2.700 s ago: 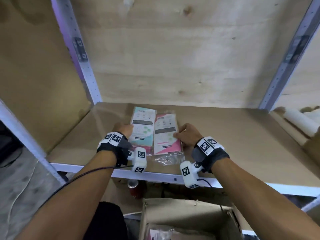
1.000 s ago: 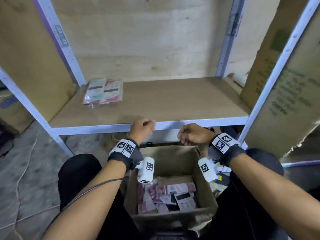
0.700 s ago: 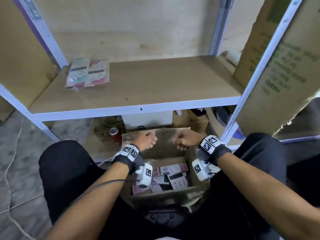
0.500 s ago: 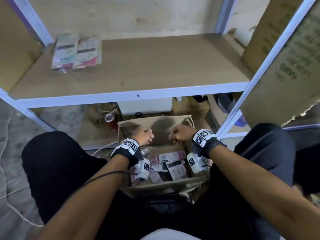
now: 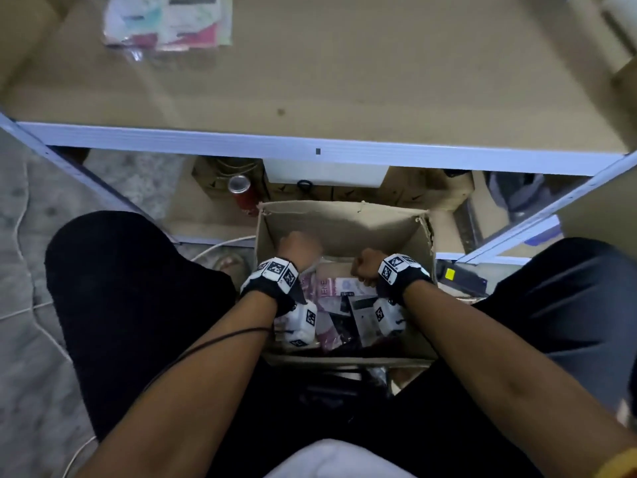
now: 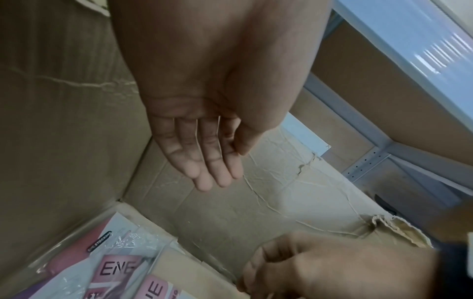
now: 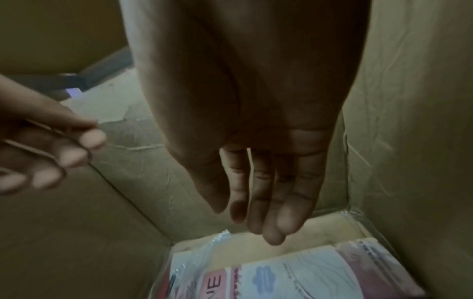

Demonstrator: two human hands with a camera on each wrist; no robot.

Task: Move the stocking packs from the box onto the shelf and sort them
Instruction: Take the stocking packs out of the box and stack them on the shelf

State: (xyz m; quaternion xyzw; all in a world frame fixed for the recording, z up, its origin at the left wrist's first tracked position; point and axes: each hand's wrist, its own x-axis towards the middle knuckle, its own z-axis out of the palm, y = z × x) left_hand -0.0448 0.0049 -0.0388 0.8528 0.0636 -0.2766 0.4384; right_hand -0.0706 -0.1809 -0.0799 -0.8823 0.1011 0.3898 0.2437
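An open cardboard box (image 5: 344, 219) stands on the floor between my knees, with several pink and white stocking packs (image 5: 332, 307) lying in its bottom. Both hands reach down inside it and hold nothing. My left hand (image 5: 298, 248) hangs near the box's far left corner, and its straight fingers (image 6: 204, 182) hover above the packs (image 6: 115, 269). My right hand (image 5: 365, 267) is beside it, and its fingertips (image 7: 274, 238) are just over a pink and white pack (image 7: 294, 273). Two packs (image 5: 169, 20) lie side by side at the far left of the shelf (image 5: 344, 81).
Under the shelf's white front rail (image 5: 310, 150) stand a red can (image 5: 241, 193) and a white box (image 5: 324, 174). My dark-trousered legs (image 5: 138, 288) flank the box. Cables (image 5: 20, 236) run over the floor at left. A white upright (image 5: 551, 208) slants at right.
Both hands left the two packs on the shelf, drew back and went down into the box, uncurling from fists to straight fingers. My view tilted down from the shelf to the box.
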